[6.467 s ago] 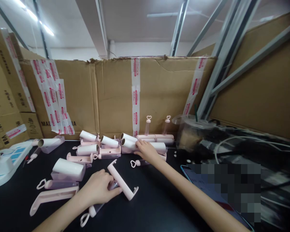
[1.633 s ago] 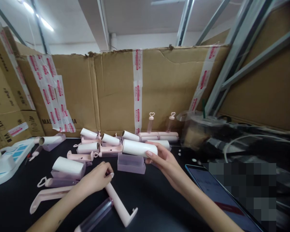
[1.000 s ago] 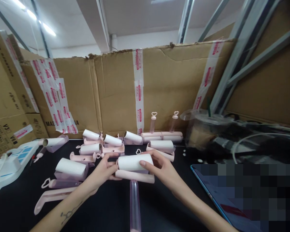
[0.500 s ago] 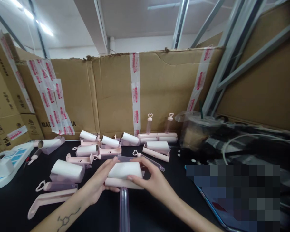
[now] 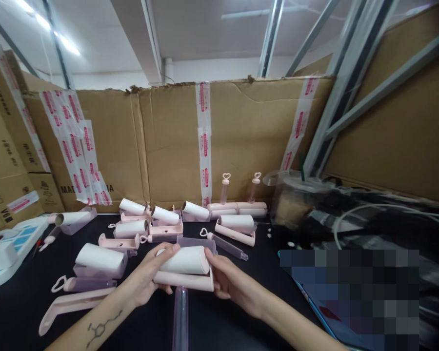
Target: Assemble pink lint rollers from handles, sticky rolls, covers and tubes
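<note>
A lint roller (image 5: 185, 281) with a pink frame and a white paper roll (image 5: 183, 260) is held between my hands at the front middle. My left hand (image 5: 151, 275) wraps its left end, thumb on top of the roll. At the right end, my right hand (image 5: 223, 273) grips with the thumb against the roll's end and fingers behind the pink end arm. A clear purplish handle (image 5: 180, 317) points from the frame toward me. Behind the roller lies a translucent purplish cover (image 5: 195, 243), partly hidden.
White rolls on covers (image 5: 99, 257), pink frames (image 5: 75, 304) and heart-ended handles (image 5: 227, 245) lie across the black table. Two lint rollers (image 5: 223, 209) stand at the back. A power strip (image 5: 18, 248) is left; a phone (image 5: 307, 297) and a plastic cup (image 5: 292, 200) are right.
The lint roller has turned slightly, its right end now facing more toward me. My right thumb has moved from the roll's front to its right end, and my right fingers have shifted lower.
</note>
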`<state>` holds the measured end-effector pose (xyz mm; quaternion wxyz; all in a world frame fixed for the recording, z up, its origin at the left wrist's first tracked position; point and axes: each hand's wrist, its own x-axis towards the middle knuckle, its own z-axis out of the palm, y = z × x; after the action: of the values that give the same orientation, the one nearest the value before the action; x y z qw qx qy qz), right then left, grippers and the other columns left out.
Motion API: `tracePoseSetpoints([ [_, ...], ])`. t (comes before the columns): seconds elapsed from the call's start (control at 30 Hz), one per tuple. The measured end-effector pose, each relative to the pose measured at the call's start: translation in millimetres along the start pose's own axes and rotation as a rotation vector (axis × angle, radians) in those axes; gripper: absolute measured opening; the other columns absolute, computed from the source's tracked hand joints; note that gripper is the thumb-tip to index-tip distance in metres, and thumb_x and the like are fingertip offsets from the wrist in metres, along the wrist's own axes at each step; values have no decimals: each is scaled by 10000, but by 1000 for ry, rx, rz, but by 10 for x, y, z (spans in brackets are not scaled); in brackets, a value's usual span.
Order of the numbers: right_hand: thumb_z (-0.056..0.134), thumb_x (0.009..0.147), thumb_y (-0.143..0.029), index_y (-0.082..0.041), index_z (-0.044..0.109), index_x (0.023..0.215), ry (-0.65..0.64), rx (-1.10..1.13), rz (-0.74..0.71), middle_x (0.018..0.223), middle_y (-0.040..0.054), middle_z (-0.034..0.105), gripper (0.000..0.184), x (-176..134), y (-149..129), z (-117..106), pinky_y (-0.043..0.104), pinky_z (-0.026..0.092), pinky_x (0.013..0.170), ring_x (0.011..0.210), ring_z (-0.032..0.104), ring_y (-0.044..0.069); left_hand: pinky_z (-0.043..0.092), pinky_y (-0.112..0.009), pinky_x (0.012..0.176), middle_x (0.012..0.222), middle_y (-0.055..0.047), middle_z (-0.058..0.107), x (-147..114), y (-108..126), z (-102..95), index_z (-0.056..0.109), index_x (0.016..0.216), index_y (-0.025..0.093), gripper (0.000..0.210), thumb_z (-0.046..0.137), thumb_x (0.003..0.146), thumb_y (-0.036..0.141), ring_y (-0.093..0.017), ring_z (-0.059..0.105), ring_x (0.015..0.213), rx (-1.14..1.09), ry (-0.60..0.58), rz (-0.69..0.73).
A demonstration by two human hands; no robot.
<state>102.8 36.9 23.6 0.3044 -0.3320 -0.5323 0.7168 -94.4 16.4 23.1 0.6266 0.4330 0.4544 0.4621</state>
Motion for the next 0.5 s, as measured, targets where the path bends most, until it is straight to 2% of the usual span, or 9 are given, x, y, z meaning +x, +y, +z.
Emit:
tracePoseSetpoints([
  [0.07,577,755,-525,-187,529,788,-44,143,49,610,-50,425,343,-8,10,20,142,136,341,434,276,43,421,-158,333,701,15,571,-8,-16,6,549,963,213,378,614,713,490,-100,550,492,-8,-25,-33],
  [0.17,638,718,-468,-184,529,786,-65,230,106,599,-52,446,312,-9,18,22,136,108,318,406,264,31,419,-162,334,664,4,575,6,-67,20,561,948,181,443,580,710,555,-102,546,473,-23,-39,-97],
  [0.33,624,703,-453,-158,525,748,-58,287,160,520,-54,436,314,13,38,-2,134,65,294,369,238,23,397,-165,305,634,23,540,57,-78,5,511,878,188,389,598,708,527,-105,532,448,-1,-117,-121],
  [0.5,670,666,-487,-166,508,722,-67,233,112,485,-74,411,364,-11,55,32,150,61,314,356,211,16,368,-150,289,594,46,478,48,-31,-13,445,749,199,326,613,718,477,-78,464,418,8,-187,-113],
])
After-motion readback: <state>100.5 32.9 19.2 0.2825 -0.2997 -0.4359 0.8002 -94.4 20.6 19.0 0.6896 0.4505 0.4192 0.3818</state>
